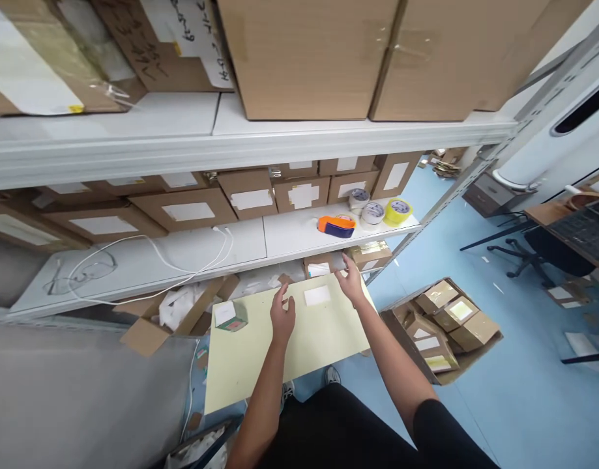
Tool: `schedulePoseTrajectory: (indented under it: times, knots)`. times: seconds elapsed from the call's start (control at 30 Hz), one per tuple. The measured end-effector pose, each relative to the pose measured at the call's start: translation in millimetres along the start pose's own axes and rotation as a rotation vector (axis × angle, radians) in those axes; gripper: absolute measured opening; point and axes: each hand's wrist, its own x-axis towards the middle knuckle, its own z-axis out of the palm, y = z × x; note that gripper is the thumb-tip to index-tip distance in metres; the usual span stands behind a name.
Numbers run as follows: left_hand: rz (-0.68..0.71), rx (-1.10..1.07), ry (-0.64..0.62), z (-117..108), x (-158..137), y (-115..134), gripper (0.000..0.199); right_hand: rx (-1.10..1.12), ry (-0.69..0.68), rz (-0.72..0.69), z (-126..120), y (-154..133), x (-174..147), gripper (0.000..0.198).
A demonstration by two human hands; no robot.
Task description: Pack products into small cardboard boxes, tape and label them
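My left hand (282, 314) hovers over a pale yellow board (260, 365), thumb and fingers apart, with nothing in it. Toward the board's far right edge is my right hand (349, 281), also open and holding nothing. Between the two hands a small white card or label (317, 296) lies on the board. A small green box (235, 319) with a white label on top sits at the board's left side. Whether either hand touches the board I cannot tell.
Beyond the board, a shelf (231, 241) bears an orange and blue tape dispenser (336, 227), tape rolls (372, 213), a white cable (155, 244) and labelled cartons (189, 207). Large cartons (309, 58) stand above. On the floor to the right, an open carton (475, 371) holds several small boxes.
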Motion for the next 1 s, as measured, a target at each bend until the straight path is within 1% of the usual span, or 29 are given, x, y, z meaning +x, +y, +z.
schedulePoseTrajectory:
  times: [0.07,0.1,0.17,0.23,0.33,0.43,0.53,0.63,0.77,0.87,0.93,1.0]
  knots:
    - [0.045,0.026,-0.073,10,-3,13,0.046,-0.084,0.008,-0.127,-22,-5,48,0.065]
    - [0.070,0.053,-0.111,12,-6,18,0.045,-0.121,0.004,-0.176,-29,-8,72,0.065]
    - [0.118,0.124,-0.175,11,-18,23,0.045,-0.201,-0.026,-0.229,-35,-12,113,0.067]
    - [0.142,0.195,-0.204,2,-35,24,0.045,-0.288,-0.106,-0.249,-31,-15,143,0.066]
    - [0.092,0.274,-0.196,-20,-68,17,0.045,-0.422,-0.208,-0.238,-19,-15,168,0.060]
    - [-0.029,0.305,-0.116,-42,-100,9,0.043,-0.498,-0.210,-0.211,-8,-17,176,0.049]
    - [-0.101,0.301,-0.015,-57,-120,6,0.043,-0.546,-0.210,-0.247,-1,-27,171,0.042]
    - [-0.104,0.298,0.051,-63,-125,10,0.043,-0.584,-0.179,-0.386,4,-45,151,0.035]
    - [-0.053,0.299,0.090,-61,-115,26,0.042,-0.546,-0.117,-0.610,6,-78,110,0.029]
    - [-0.004,0.300,0.095,-57,-106,39,0.042,-0.459,-0.096,-0.769,-2,-103,78,0.027]
    - [0.024,0.303,0.101,-55,-101,45,0.042,-0.402,-0.124,-0.860,-11,-116,57,0.027]
    - [0.038,0.304,0.117,-54,-98,48,0.043,-0.347,-0.176,-0.932,-19,-120,35,0.029]
